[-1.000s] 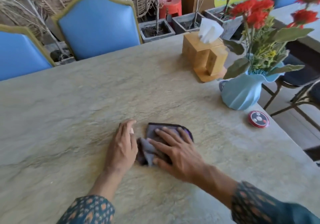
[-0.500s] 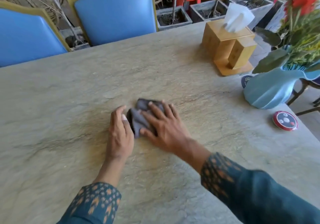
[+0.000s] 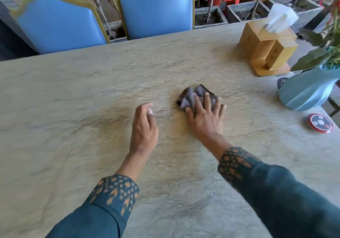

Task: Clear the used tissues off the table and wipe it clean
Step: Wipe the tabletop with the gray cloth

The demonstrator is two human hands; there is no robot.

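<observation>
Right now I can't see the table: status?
Right hand flat on cloth. Left hand idle, apart from it. No used tissues seen. Vase to the right.

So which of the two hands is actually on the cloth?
The right hand: its spread fingers press the crumpled grey cloth onto the table. The left hand is apart from it, to its left.

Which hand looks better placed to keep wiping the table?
The right hand: its fingers already press the cloth flat on the table. The left hand is beside it, apart from the cloth.
</observation>
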